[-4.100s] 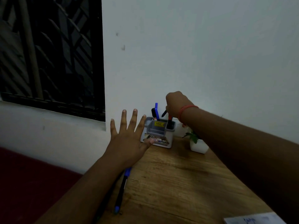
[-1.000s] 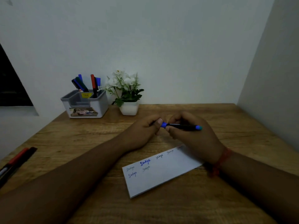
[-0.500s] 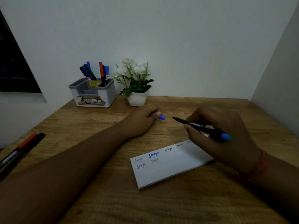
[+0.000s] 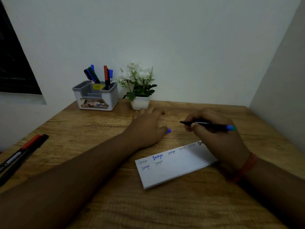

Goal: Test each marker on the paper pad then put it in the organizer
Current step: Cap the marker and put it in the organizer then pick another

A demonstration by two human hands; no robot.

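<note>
Wooden boards are making up the counter (image 4: 99,129), and a white paper pad (image 4: 173,169) is lying on it near the middle, with several small written words in blue and black along its far edge. The right hand (image 4: 219,139) is resting partly over the pad's right end, its fingers (image 4: 194,126) curling round a black marker (image 4: 208,125) with a blue end. That marker is lying nearly level, its uncapped tip pointing left, above the counter just beyond the pad. The left hand (image 4: 148,128) is resting palm down on the counter beside it, and a blue cap (image 4: 168,130) is peeking out at the thumb side; the fingers there are bending over it, so the hand is holding the cap. A grey and white organizer (image 4: 96,96) is standing at the back left against the wall, with several markers (image 4: 99,76) sticking up from its rear compartments. A small white pot of white flowers (image 4: 139,86) is sitting just to the right of it. Two more markers, one red (image 4: 30,142) and one black (image 4: 23,158), are lying side by side at the counter's left edge, well apart from the pad.
</note>
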